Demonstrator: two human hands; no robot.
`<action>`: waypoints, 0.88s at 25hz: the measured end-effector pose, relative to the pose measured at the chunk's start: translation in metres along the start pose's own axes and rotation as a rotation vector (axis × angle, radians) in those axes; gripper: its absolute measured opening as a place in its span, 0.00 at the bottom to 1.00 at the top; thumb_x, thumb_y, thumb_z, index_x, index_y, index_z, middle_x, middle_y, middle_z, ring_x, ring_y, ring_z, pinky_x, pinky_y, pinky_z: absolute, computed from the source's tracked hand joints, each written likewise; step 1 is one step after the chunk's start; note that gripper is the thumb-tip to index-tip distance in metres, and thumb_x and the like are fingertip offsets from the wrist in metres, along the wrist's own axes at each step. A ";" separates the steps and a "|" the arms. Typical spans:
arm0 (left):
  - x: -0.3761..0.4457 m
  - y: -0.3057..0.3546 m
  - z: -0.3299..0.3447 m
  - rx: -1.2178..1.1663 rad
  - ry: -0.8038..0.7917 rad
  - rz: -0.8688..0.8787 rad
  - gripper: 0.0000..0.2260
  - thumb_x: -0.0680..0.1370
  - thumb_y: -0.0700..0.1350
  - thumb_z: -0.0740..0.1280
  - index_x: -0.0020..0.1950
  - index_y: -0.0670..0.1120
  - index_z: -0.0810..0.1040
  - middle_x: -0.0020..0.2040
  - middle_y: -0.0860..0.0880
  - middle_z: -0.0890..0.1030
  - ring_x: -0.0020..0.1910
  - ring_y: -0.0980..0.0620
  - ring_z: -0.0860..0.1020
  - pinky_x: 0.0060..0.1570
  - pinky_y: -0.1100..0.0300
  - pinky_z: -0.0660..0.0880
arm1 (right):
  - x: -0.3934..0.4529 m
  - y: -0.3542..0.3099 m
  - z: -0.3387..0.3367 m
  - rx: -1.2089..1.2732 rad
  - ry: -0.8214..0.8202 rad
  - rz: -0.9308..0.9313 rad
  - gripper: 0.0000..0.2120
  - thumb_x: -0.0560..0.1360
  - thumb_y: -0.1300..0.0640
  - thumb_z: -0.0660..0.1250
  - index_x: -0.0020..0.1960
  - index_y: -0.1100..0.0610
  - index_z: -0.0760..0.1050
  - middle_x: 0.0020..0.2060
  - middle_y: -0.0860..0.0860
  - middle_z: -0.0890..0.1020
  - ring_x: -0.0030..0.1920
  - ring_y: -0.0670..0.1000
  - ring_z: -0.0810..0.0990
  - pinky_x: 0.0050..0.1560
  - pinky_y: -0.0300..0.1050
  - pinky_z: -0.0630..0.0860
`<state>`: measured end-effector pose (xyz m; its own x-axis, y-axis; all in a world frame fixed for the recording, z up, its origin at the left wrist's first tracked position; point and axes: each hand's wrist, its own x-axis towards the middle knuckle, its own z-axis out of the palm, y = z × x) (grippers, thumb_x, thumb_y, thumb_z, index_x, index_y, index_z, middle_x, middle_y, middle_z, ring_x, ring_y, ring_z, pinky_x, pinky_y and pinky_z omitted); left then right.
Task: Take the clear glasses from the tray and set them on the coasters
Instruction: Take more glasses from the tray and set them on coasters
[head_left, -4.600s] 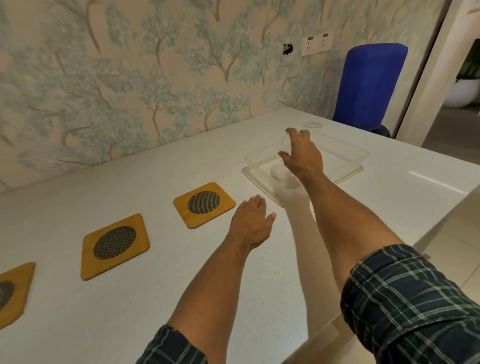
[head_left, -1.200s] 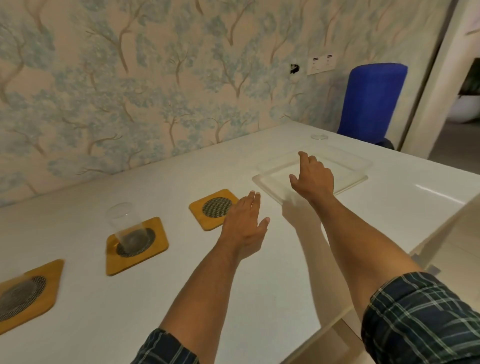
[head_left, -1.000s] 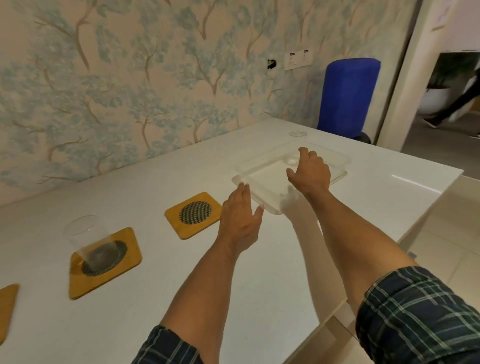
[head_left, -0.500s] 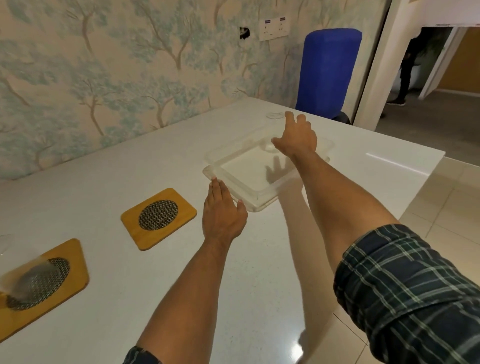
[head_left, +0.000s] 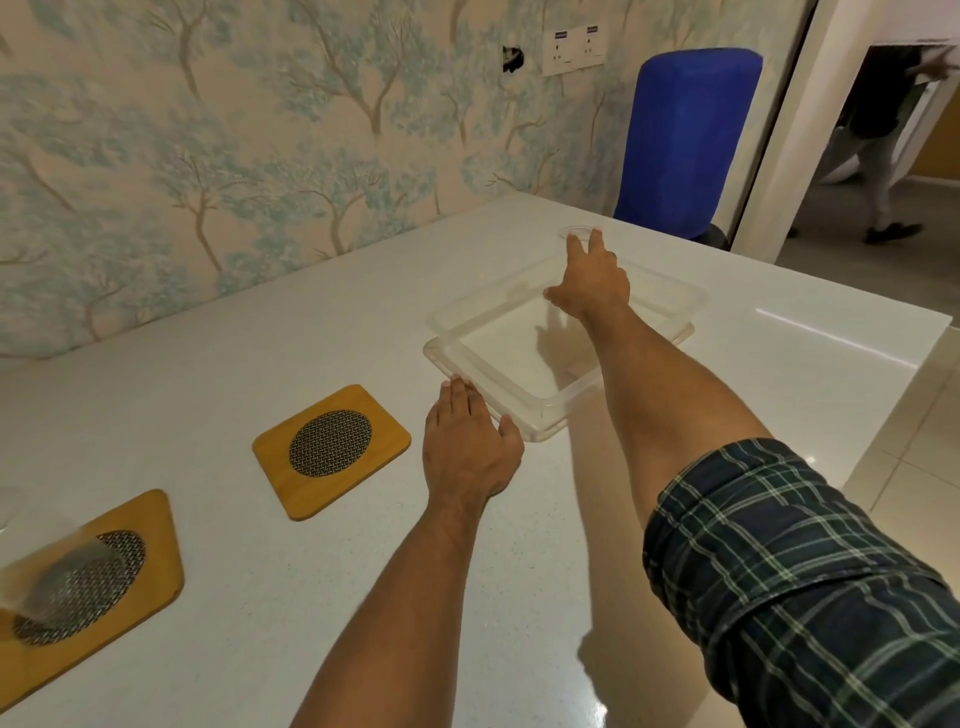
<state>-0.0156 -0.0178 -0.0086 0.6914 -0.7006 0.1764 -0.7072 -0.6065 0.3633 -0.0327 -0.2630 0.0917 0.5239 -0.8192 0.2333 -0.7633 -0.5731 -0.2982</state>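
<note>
A clear plastic tray (head_left: 540, 415) lies on the white table (head_left: 218, 374). A clear glass (head_left: 575, 232) stands at the tray's far side; only its rim shows above my fingers. My right hand (head_left: 589, 283) stretches across the tray, fingers apart, fingertips at that rim. My left hand (head_left: 467, 449) lies flat and open on the table by the tray's near corner. One yellow coaster (head_left: 332, 449) with a mesh centre is bare. On the coaster at the left edge (head_left: 130, 592) stands another clear glass (head_left: 49, 582), blurred.
A blue chair (head_left: 685, 140) stands behind the table's far corner. Right of it is a doorway where a person (head_left: 883, 130) walks. The table's edge (head_left: 893, 415) runs along the right, above tiled floor. Wallpapered wall with a socket plate (head_left: 574, 49) backs the table.
The view has swung right. My right hand has gone from the tray's near rim across to the glass at its far side. My left hand has slid up to the tray's corner.
</note>
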 end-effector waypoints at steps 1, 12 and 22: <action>0.000 0.000 0.000 -0.002 0.002 -0.003 0.35 0.82 0.58 0.53 0.82 0.40 0.49 0.83 0.43 0.52 0.82 0.46 0.50 0.79 0.53 0.47 | -0.001 -0.001 0.002 -0.013 0.051 -0.004 0.40 0.74 0.46 0.73 0.78 0.52 0.57 0.81 0.58 0.51 0.75 0.62 0.63 0.66 0.57 0.71; 0.001 0.000 0.001 -0.002 0.006 -0.006 0.35 0.81 0.58 0.54 0.82 0.40 0.50 0.82 0.43 0.54 0.81 0.46 0.51 0.79 0.52 0.48 | -0.009 0.006 0.001 -0.078 0.278 -0.077 0.35 0.72 0.44 0.76 0.72 0.53 0.65 0.67 0.59 0.69 0.57 0.59 0.77 0.48 0.50 0.79; 0.000 0.000 0.000 -0.049 0.013 0.009 0.32 0.81 0.54 0.58 0.80 0.38 0.58 0.80 0.40 0.60 0.80 0.43 0.58 0.79 0.49 0.54 | -0.041 0.034 -0.013 0.032 0.142 -0.058 0.30 0.76 0.51 0.72 0.73 0.50 0.63 0.68 0.57 0.69 0.54 0.58 0.79 0.50 0.50 0.80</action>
<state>-0.0156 -0.0180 -0.0084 0.6869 -0.7010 0.1917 -0.7058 -0.5808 0.4056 -0.0851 -0.2490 0.0845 0.5062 -0.7746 0.3792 -0.7195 -0.6217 -0.3095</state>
